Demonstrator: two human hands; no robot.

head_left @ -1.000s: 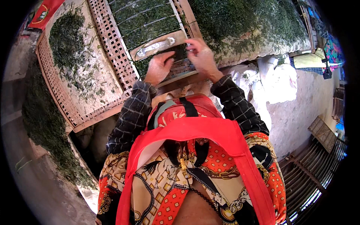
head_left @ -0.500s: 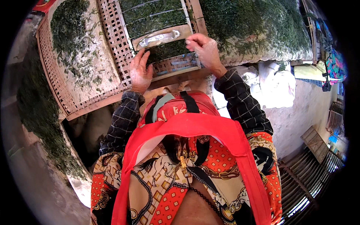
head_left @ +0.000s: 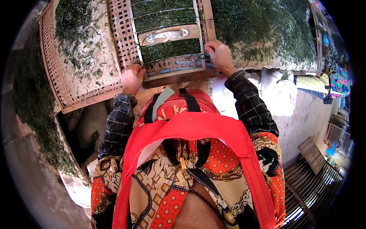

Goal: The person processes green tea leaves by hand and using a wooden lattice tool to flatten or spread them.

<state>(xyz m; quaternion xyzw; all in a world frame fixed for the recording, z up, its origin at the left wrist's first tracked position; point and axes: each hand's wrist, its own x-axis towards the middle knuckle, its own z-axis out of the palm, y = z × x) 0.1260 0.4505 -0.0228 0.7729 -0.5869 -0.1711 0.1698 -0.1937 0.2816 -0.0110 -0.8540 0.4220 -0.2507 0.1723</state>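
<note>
A pale narrow frame (head_left: 134,38) with thin cross strips lies over a woven tray (head_left: 124,34) at the top of the view. Inside it lie dark green shredded leaves (head_left: 171,50). Across the leaves rests a wooden board (head_left: 195,31) with a silvery handle (head_left: 166,35). My left hand (head_left: 132,78) is curled closed at the frame's lower left corner; its fingertips are hidden. Beyond the frame's right side, my right hand (head_left: 221,57) has its fingers bent together over the tray's edge. What either hand grips, if anything, does not show.
More green leaves lie on a pale surface (head_left: 97,72) to the left and in a broad heap (head_left: 259,30) to the right. White sacks (head_left: 278,93) sit below that heap. A slatted rack (head_left: 305,191) stands at lower right. My red apron (head_left: 187,126) fills the near middle.
My left hand has left the leaves below the board, moved down to the frame's corner and curled up. My right hand has shifted slightly right and down. The scene has slid a little rightward in view.
</note>
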